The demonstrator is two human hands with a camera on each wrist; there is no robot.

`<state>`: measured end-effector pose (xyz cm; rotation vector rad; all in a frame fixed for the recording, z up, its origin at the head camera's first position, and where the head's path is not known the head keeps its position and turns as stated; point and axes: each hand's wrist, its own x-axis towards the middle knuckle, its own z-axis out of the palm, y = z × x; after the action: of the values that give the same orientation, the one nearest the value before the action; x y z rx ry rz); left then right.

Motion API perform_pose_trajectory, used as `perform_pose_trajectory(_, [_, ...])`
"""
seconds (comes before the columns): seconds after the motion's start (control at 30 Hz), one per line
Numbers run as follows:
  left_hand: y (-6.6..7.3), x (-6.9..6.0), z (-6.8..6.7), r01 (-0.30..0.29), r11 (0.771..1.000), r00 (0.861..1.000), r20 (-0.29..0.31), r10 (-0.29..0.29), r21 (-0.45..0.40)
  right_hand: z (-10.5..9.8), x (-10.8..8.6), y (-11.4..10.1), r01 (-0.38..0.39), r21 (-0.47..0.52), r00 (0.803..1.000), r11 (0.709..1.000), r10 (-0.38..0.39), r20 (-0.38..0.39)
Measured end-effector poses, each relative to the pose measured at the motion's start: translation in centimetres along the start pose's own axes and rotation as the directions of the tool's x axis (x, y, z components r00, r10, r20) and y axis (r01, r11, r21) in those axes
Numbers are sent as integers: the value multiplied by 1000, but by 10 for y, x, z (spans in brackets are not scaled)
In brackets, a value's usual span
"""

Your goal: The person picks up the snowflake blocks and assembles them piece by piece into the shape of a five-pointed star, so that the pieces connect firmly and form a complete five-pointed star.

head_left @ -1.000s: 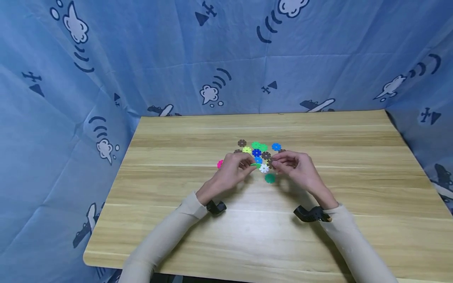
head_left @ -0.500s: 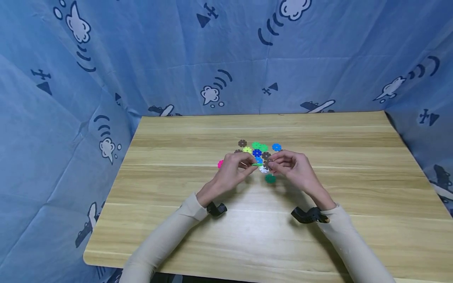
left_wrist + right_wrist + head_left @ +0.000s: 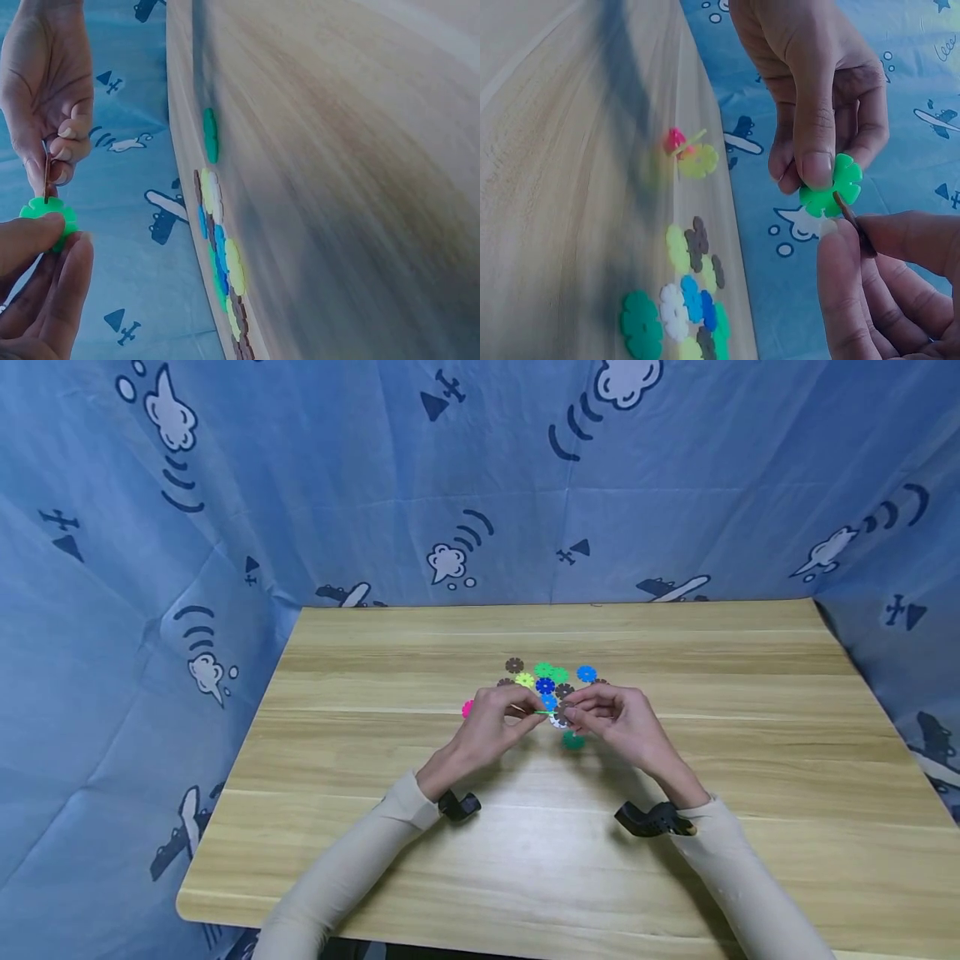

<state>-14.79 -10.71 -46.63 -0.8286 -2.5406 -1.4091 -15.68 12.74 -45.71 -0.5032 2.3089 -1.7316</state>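
Between thumb and fingers, my left hand (image 3: 492, 724) pinches a bright green notched disc (image 3: 49, 219). My right hand (image 3: 626, 724) pinches a brown disc (image 3: 855, 225), turned roughly crosswise to the green one. In both wrist views the brown disc's edge meets the green disc's rim; how deep it sits in a notch I cannot tell. Both discs are held above the table, over a white disc (image 3: 673, 312) and a dark green disc (image 3: 573, 741).
Loose flower-shaped discs lie on the wooden table (image 3: 375, 693) beyond and under the hands: a dark blue one (image 3: 545, 686), a blue one (image 3: 587, 674), a pink one (image 3: 468, 708), and several brown, yellow and green ones. A patterned blue cloth (image 3: 510, 460) hangs behind and beside the table.
My right hand has moved left, bringing the brown disc up to the green one. The left hand has stayed nearly in place, and its green disc now appears more edge-on.
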Motion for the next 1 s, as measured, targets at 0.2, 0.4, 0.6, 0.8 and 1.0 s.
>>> perform_pose_trajectory(0.2, [-2, 0, -1, -66, 997, 998, -5, 66, 36, 0, 0, 0, -14, -20, 1000, 1000, 14, -6])
perform_pose_trajectory(0.4, [-4, 1, -2, -157, 983, 987, -5, 158, 93, 0, 0, -1, -34, -28, 999, 999, 34, -10])
perform_pose_trajectory(0.6, [-5, 0, -3, -196, 975, 981, 14, 195, 102, 0, -1, 1, -34, -48, 999, 998, 33, -12])
perform_pose_trajectory(0.8, [-5, 0, -5, -233, 965, 972, 29, 231, 119, 0, 1, 3, -39, -40, 999, 998, 39, -9])
perform_pose_trajectory(1.0, [-7, -1, -7, -262, 955, 965, 49, 257, 142, 0, 1, 4, -42, 2, 999, 999, 42, 20])
